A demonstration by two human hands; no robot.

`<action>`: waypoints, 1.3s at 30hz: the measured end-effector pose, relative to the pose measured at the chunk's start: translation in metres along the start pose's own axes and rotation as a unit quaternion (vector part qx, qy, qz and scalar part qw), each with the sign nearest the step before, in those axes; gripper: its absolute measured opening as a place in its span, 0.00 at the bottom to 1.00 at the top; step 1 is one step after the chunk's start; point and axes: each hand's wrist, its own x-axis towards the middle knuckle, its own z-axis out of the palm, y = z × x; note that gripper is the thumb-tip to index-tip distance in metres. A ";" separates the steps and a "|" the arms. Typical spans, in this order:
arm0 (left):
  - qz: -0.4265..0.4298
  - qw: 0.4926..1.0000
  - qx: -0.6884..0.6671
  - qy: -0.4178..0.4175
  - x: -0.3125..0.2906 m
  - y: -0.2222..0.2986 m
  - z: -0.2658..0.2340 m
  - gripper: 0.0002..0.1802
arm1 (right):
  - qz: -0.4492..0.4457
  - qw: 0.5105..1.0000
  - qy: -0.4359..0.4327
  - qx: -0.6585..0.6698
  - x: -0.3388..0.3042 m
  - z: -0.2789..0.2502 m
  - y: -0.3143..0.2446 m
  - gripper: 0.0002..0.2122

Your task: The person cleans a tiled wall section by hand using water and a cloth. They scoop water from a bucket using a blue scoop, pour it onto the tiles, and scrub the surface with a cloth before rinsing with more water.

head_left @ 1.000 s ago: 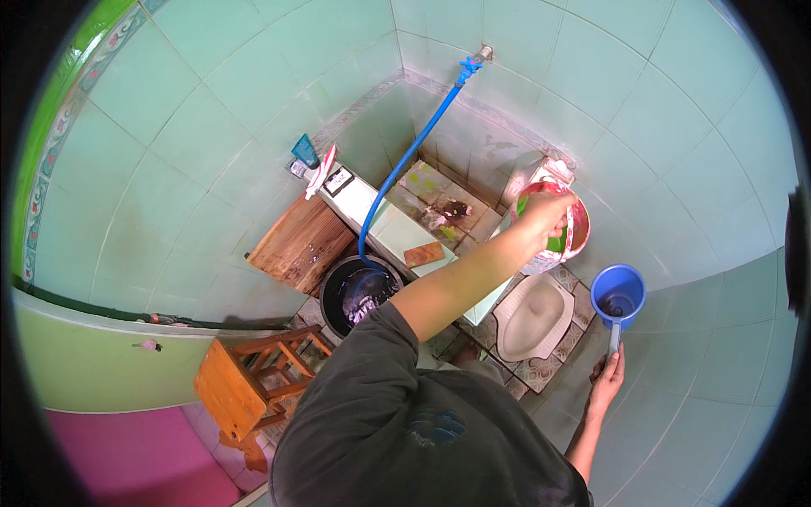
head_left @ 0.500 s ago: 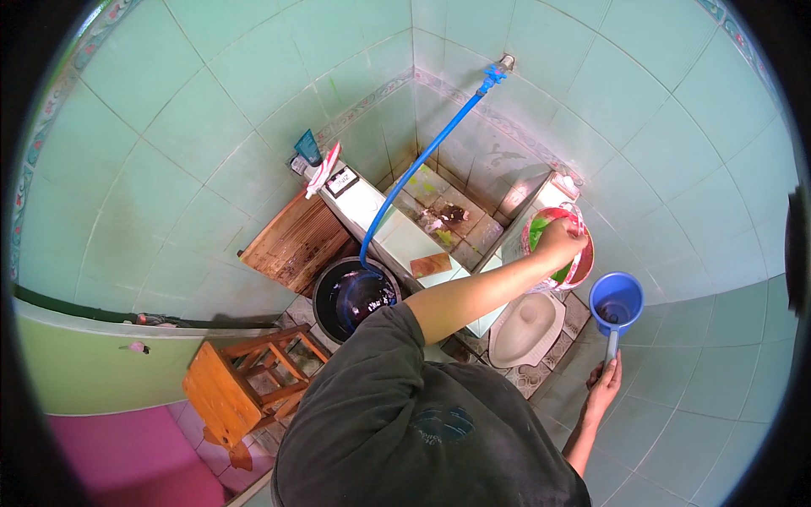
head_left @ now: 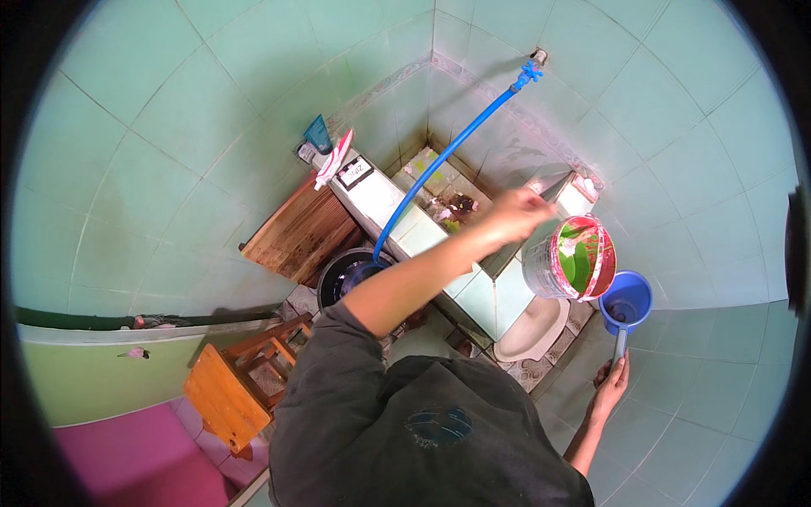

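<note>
My right hand [head_left: 610, 389] grips the grey-blue handle of a blue plastic water dipper [head_left: 626, 297], held just right of a bucket. The dipper's bowl faces up; I cannot tell how much is in it. My left hand [head_left: 517, 216] reaches across over the tiled ledge, left of the bucket and apart from it. Its fingers are curled and blurred, so whether anything is in them does not show. The bucket [head_left: 541, 275] has a red rim, a green inside and a pale pinkish thing in it, and leans toward me.
A blue hose [head_left: 452, 148] runs from the wall tap [head_left: 530, 72] into a black tub [head_left: 331, 279]. A squat toilet [head_left: 534, 331] lies below the bucket. A tube [head_left: 318, 133] and a red-white packet [head_left: 336, 159] stand on the ledge [head_left: 422, 235]. A wooden stool [head_left: 226, 389] is at left.
My left hand has come out of the bucket's opening and moved left, over the ledge. The right hand still holds the dipper beside the bucket. The whole view has shifted slightly.
</note>
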 end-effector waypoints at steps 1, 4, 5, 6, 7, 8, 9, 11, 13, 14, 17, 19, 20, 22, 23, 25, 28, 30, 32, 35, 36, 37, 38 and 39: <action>0.067 0.997 0.022 0.025 0.002 -0.011 -0.026 0.21 | 0.003 1.000 0.003 0.000 0.000 0.002 -0.001 0.22; 0.208 0.925 0.253 0.195 0.004 -0.052 -0.134 0.14 | 0.011 1.000 0.011 0.003 -0.002 0.012 -0.008 0.22; 0.153 0.893 0.344 0.249 0.000 -0.072 -0.177 0.12 | 0.014 1.000 0.016 0.004 -0.004 0.015 -0.010 0.22; 0.150 0.833 0.447 0.289 -0.009 -0.090 -0.211 0.11 | 0.007 1.000 0.015 0.001 -0.003 0.014 -0.008 0.22; 0.106 0.819 0.486 0.287 -0.015 -0.107 -0.238 0.12 | 0.000 1.000 0.015 -0.001 0.000 0.012 -0.006 0.22; 0.059 0.802 0.521 0.286 -0.020 -0.122 -0.256 0.14 | -0.006 1.000 0.013 -0.005 0.002 0.011 -0.004 0.22; 0.035 0.798 0.541 0.261 -0.023 -0.131 -0.262 0.16 | -0.004 1.000 0.022 -0.007 0.001 0.012 -0.005 0.22; -0.014 0.787 0.579 0.212 -0.025 -0.147 -0.269 0.21 | -0.001 0.999 0.040 -0.010 0.001 0.014 -0.009 0.22; -0.030 0.779 0.597 0.187 -0.020 -0.158 -0.272 0.24 | 0.000 0.999 0.037 -0.012 -0.001 0.017 -0.014 0.22; -0.039 0.776 0.605 0.175 -0.018 -0.163 -0.273 0.25 | -0.001 0.999 0.035 -0.014 -0.001 0.019 -0.018 0.22; -0.001 0.754 0.634 0.170 -0.017 -0.175 -0.280 0.24 | 0.008 0.999 0.033 -0.010 -0.003 0.027 -0.029 0.23; 0.002 0.749 0.641 0.165 -0.016 -0.173 -0.277 0.22 | 0.010 0.999 0.036 -0.010 -0.003 0.029 -0.033 0.22; 0.004 0.747 0.645 0.162 -0.015 -0.172 -0.276 0.22 | 0.011 0.999 0.037 -0.010 -0.004 0.030 -0.034 0.22; 0.002 0.739 0.662 0.126 -0.007 -0.173 -0.277 0.19 | 0.005 0.999 0.041 -0.007 -0.005 0.029 -0.032 0.22; 0.001 0.734 0.671 0.109 -0.004 -0.173 -0.278 0.18 | 0.002 0.999 0.042 -0.005 -0.004 0.029 -0.031 0.22; 0.012 0.712 0.696 0.092 0.000 -0.174 -0.277 0.17 | 0.002 0.999 0.045 -0.002 -0.006 0.032 -0.031 0.22; -0.007 0.692 0.717 0.081 0.006 -0.179 -0.280 0.17 | 0.006 0.999 0.033 -0.002 -0.007 0.033 -0.030 0.22; -0.023 0.695 0.714 0.085 0.010 -0.179 -0.280 0.18 | 0.005 1.000 0.027 0.001 -0.008 0.032 -0.028 0.22; -0.032 0.708 0.699 0.099 0.011 -0.180 -0.281 0.18 | 0.002 1.000 0.027 0.009 -0.009 0.033 -0.025 0.23; -0.030 0.705 0.697 0.131 0.011 -0.182 -0.283 0.18 | 0.012 0.999 0.041 0.012 -0.012 0.036 -0.028 0.23; -0.030 0.700 0.702 0.127 0.012 -0.182 -0.283 0.18 | 0.015 0.999 0.043 0.013 -0.013 0.036 -0.027 0.22; -0.031 0.695 0.708 0.124 0.013 -0.182 -0.283 0.17 | 0.018 0.999 0.044 0.014 -0.013 0.036 -0.026 0.22; -0.030 0.691 0.712 0.121 0.015 -0.180 -0.281 0.16 | 0.019 0.999 0.046 0.014 -0.013 0.035 -0.026 0.22; -0.036 0.694 0.710 0.117 0.016 -0.178 -0.279 0.17 | 0.023 0.998 0.051 0.011 -0.014 0.035 -0.026 0.22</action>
